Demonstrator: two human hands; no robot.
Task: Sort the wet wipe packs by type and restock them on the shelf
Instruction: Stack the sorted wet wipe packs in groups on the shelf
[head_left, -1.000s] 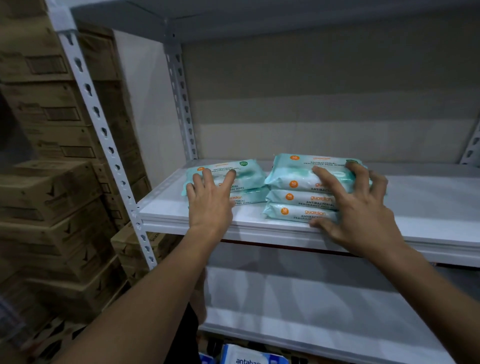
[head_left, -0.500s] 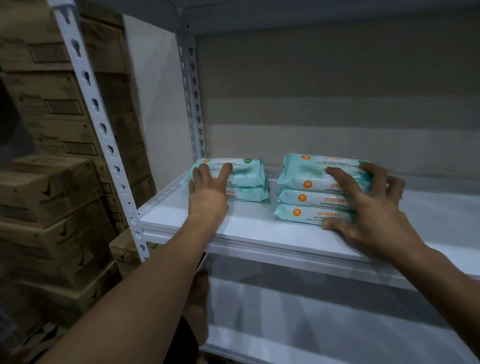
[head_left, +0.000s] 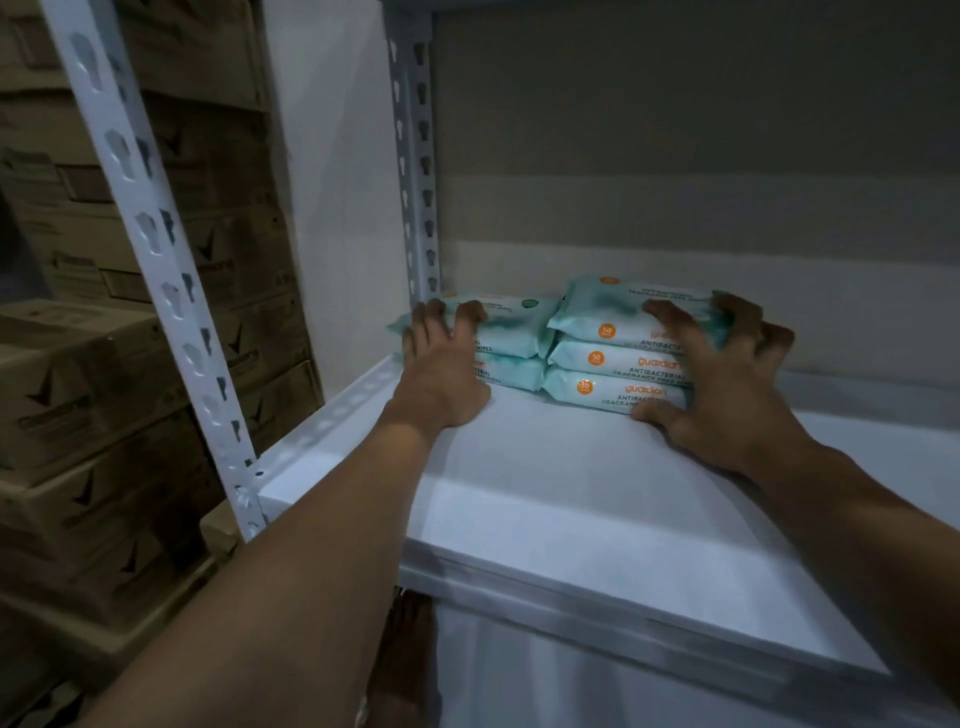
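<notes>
Two stacks of teal wet wipe packs sit at the back left of the white shelf (head_left: 571, 493). The left stack (head_left: 511, 338) is two packs high, and my left hand (head_left: 441, 374) rests against its front with the fingers lying over the top pack. The right stack (head_left: 613, 358) is three packs high with orange labels. My right hand (head_left: 722, 384) holds this stack, fingers curled over the top pack and thumb down at the bottom pack's front edge. Both stacks stand side by side, close to the rear corner post.
A white perforated upright (head_left: 150, 249) frames the shelf's front left corner, another post (head_left: 415, 156) the back corner. Brown cardboard boxes (head_left: 93, 389) are stacked to the left outside the rack. A lower shelf (head_left: 571, 686) lies beneath. The shelf surface stretches bare to the right.
Both stacks have slid back toward the wall and rear corner under my hands. The camera has come closer to the shelf.
</notes>
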